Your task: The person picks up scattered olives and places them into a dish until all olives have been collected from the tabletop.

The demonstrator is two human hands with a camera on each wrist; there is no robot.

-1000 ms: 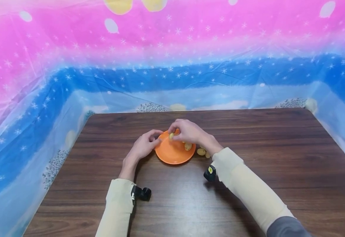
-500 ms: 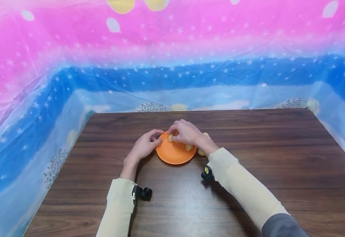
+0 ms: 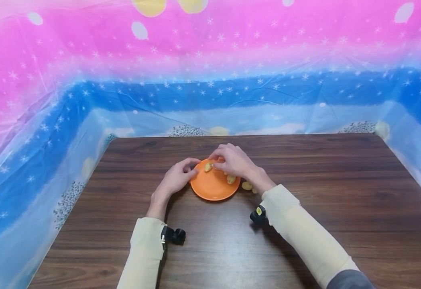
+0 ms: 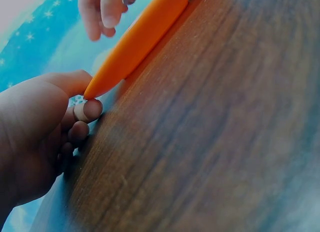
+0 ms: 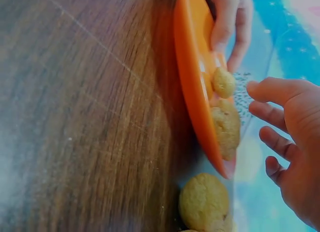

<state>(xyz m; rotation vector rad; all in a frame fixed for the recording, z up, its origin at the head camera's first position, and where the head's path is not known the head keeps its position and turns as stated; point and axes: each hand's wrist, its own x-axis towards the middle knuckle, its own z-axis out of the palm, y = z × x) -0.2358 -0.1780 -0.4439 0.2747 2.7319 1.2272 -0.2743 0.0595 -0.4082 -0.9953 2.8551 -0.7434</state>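
An orange plate [image 3: 213, 192] lies on the table, its left rim pinched between the thumb and fingers of my left hand [image 3: 175, 176]. The left wrist view shows the thumb over that rim [image 4: 92, 90] and a fingertip under it. On the plate's far side lies a small yellow potato [image 3: 208, 167]. My right hand [image 3: 234, 161] hovers just right of it, fingers parted and relaxed, holding nothing. In the right wrist view a gap separates those fingers from the potato. Another potato [image 3: 230, 179] sits at the plate's right side, partly below the right hand.
Right of the plate, potatoes [image 3: 247, 186] lie on the brown wooden table [image 3: 210, 249], partly hidden by my right wrist. A patterned pink and blue cloth [image 3: 210, 92] hangs behind the table. Small black cameras [image 3: 173, 236] are strapped to both wrists.
My right hand lowered the potato onto the plate, let go of it and drew back slightly to the right. The left hand keeps its hold on the rim.
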